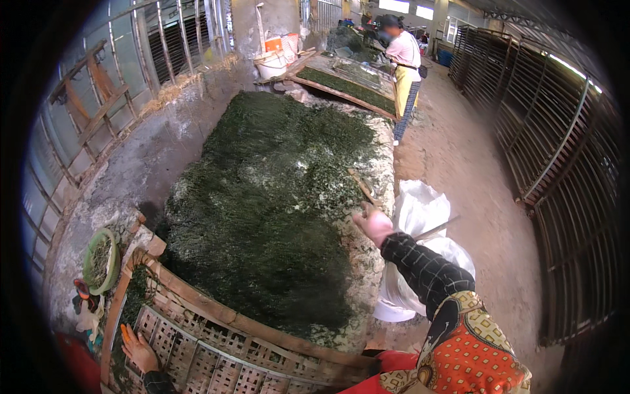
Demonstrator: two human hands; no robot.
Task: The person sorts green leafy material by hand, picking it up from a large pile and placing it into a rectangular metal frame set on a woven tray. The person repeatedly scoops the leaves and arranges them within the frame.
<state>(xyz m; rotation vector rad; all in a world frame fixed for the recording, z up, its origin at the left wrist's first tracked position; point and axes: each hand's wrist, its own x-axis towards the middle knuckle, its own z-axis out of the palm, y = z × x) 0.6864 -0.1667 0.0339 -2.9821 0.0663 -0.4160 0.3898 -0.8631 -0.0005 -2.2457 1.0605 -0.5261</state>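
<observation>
My left hand [140,348], with orange coverings on a fingertip or two, rests with fingers apart on the left part of a woven bamboo tray [246,322] in a wooden frame. Dark green leafy material [134,295] lies along the tray's left side. On the right, my right hand [372,224] is raised near the edge of a stone-like platform, its fingers partly curled beside a wooden-handled tool [363,186]; whether it touches the tool I cannot tell. A wide layer of dark green leafy material [266,212] covers much of the platform.
White sacks [423,207] stand right of the platform. A green basket [101,261] is at the left. Beyond the platform are a white bucket [270,65] and another framed tray [344,93], where a person in a yellow apron [404,83] stands. Tall slatted racks [556,147] line the right.
</observation>
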